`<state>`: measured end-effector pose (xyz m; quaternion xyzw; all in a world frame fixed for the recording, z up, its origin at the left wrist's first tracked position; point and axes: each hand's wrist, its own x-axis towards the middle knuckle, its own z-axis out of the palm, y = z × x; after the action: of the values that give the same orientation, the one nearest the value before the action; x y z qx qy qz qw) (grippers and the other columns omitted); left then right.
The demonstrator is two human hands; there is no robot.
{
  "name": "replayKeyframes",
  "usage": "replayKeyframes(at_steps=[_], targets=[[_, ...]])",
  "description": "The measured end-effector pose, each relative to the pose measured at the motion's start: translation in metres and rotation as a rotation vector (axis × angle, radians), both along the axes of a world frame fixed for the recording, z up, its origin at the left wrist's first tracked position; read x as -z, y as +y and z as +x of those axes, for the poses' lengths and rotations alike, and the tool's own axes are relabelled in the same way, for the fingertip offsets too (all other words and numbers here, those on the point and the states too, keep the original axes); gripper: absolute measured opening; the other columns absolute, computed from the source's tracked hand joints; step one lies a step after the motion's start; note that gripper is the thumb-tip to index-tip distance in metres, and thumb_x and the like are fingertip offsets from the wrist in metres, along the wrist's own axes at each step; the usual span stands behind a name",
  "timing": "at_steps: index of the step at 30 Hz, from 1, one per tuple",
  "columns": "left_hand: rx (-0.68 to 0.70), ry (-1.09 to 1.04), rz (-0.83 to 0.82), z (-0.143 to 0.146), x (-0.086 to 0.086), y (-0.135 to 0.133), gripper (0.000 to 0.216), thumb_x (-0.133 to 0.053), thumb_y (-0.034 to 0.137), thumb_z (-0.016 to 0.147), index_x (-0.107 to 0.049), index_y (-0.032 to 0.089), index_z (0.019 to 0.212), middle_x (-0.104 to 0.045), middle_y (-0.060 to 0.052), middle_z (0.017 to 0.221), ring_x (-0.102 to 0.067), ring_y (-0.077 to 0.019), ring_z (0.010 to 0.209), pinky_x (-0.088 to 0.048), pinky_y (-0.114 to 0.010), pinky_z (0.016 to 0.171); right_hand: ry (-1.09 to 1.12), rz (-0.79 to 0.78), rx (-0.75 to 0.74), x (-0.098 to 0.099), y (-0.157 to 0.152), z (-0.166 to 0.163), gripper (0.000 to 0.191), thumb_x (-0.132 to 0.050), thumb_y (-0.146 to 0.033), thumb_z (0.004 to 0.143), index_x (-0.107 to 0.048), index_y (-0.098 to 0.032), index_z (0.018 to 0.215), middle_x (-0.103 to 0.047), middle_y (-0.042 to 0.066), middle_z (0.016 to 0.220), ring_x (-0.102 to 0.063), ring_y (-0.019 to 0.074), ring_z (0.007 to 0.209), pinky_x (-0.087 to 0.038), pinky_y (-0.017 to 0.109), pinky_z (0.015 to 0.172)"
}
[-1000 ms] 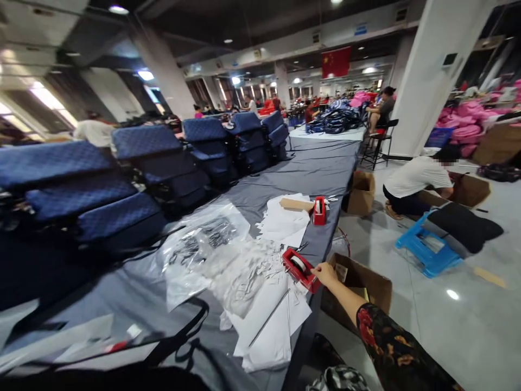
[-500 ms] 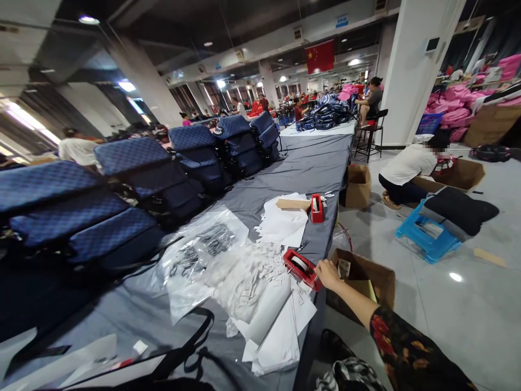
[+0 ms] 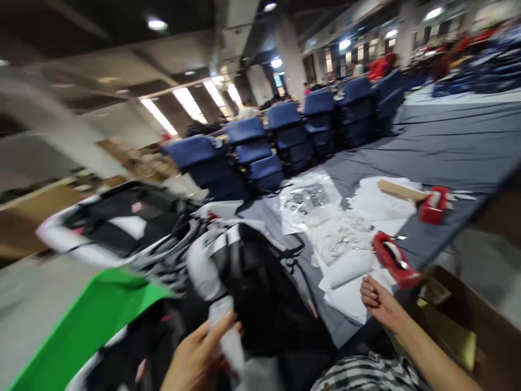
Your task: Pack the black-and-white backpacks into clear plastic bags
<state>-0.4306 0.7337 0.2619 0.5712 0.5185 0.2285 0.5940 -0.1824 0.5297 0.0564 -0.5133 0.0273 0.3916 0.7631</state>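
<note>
My left hand (image 3: 205, 347) is closed around a pale, white-looking shoulder strap (image 3: 230, 347) at the bottom centre. It belongs to a black and white backpack (image 3: 260, 282) lying in front of me. My right hand (image 3: 379, 304) hovers over the white paper sheets (image 3: 345, 296), its fingers curled together; whatever they may pinch is too small and blurred to make out. Just beyond it stands a red tape dispenser (image 3: 394, 260) with a white roll. Loose white slips (image 3: 337, 233) are heaped left of the dispenser.
A second red tape dispenser (image 3: 434, 205) stands farther back. Several blue backpacks (image 3: 285, 127) line the table's far side. Another black and white bag (image 3: 134, 217) and a green sheet (image 3: 93, 320) are at left. An open cardboard box (image 3: 488, 320) is below the table edge at right.
The view has swung left and down. My right hand has come away from the nearer tape dispenser. My left hand has come into view, gripping the backpack strap.
</note>
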Motion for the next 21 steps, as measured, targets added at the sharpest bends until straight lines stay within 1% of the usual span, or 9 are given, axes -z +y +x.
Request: replayKeyframes(at_steps=[1,3,6,8,9,10,12,15,21], targets=[[-0.044,-0.019,-0.031,-0.001,0.003,-0.001,0.060,-0.094,0.059,0.047,-0.072,0.009,0.072,-0.068,-0.005,0.064,-0.058,-0.0144,0.053,-0.046,-0.024,0.049,-0.013,0.069,-0.097,-0.025,0.011,-0.008,0.051,-0.072,-0.051,0.088,-0.036,-0.021,0.069,-0.024,-0.010,0.060,-0.014,0.0038,0.046,-0.018,0.015,0.038],[-0.029,-0.132,-0.101,0.001,0.007,-0.002,0.061,-0.095,0.060,0.041,-0.072,0.011,0.070,-0.067,-0.004,0.061,-0.054,-0.0115,0.049,-0.041,-0.022,0.047,-0.081,0.220,-0.354,-0.079,0.036,-0.024,0.055,-0.075,-0.059,0.083,-0.038,-0.021,0.072,-0.029,-0.010,0.060,-0.014,0.0031,0.047,-0.020,0.016,0.041],[-0.016,-0.277,-0.132,0.007,0.008,0.001,0.059,-0.094,0.059,0.040,-0.072,0.012,0.068,-0.069,-0.005,0.061,-0.054,-0.0107,0.049,-0.040,-0.021,0.048,-0.370,0.296,-0.765,-0.159,0.076,-0.051,0.054,-0.069,-0.067,0.084,-0.041,-0.021,0.078,-0.030,-0.011,0.055,-0.016,0.0036,0.046,-0.017,0.018,0.043],[-0.012,-0.340,-0.132,0.009,0.006,0.001,0.057,-0.094,0.058,0.042,-0.072,0.012,0.067,-0.069,-0.005,0.062,-0.054,-0.0110,0.050,-0.040,-0.022,0.048,-0.630,0.271,-0.895,-0.197,0.102,-0.068,0.055,-0.067,-0.072,0.083,-0.044,-0.022,0.079,-0.033,-0.010,0.055,-0.022,0.0050,0.047,-0.018,0.019,0.043],[-0.011,-0.366,-0.133,0.009,0.006,0.001,0.057,-0.093,0.058,0.042,-0.072,0.012,0.066,-0.069,-0.006,0.062,-0.054,-0.0112,0.050,-0.040,-0.022,0.049,-0.749,0.249,-0.927,-0.211,0.115,-0.076,0.055,-0.066,-0.073,0.082,-0.046,-0.022,0.078,-0.036,-0.009,0.056,-0.026,0.0060,0.048,-0.021,0.020,0.043],[-0.007,-0.388,-0.134,0.008,0.005,-0.001,0.056,-0.093,0.057,0.042,-0.072,0.011,0.066,-0.069,-0.006,0.062,-0.054,-0.0115,0.050,-0.041,-0.023,0.049,-0.854,0.221,-0.945,-0.220,0.127,-0.082,0.056,-0.065,-0.074,0.081,-0.047,-0.022,0.078,-0.040,-0.008,0.057,-0.031,0.0070,0.049,-0.024,0.021,0.044],[0.004,-0.416,-0.139,0.007,0.004,-0.002,0.056,-0.092,0.057,0.041,-0.072,0.011,0.066,-0.068,-0.006,0.062,-0.053,-0.0117,0.049,-0.039,-0.023,0.049,-1.011,0.156,-0.957,-0.227,0.148,-0.087,0.057,-0.064,-0.077,0.078,-0.047,-0.022,0.076,-0.045,-0.006,0.057,-0.039,0.0092,0.050,-0.029,0.023,0.045],[0.010,-0.433,-0.141,0.004,0.005,-0.001,0.054,-0.090,0.056,0.041,-0.072,0.011,0.064,-0.066,-0.005,0.060,-0.050,-0.0111,0.049,-0.034,-0.023,0.048,-1.158,0.042,-0.949,-0.221,0.167,-0.085,0.054,-0.060,-0.077,0.077,-0.047,-0.024,0.073,-0.049,-0.004,0.054,-0.045,0.0119,0.050,-0.033,0.025,0.046],[0.020,-0.462,-0.181,0.002,0.004,0.001,0.052,-0.089,0.054,0.040,-0.072,0.011,0.064,-0.066,-0.005,0.060,-0.051,-0.0122,0.050,-0.036,-0.025,0.051,-1.267,-0.064,-0.950,-0.215,0.170,-0.082,0.042,-0.058,-0.066,0.082,-0.050,-0.025,0.073,-0.057,-0.001,0.054,-0.050,0.0144,0.049,-0.035,0.026,0.047]])
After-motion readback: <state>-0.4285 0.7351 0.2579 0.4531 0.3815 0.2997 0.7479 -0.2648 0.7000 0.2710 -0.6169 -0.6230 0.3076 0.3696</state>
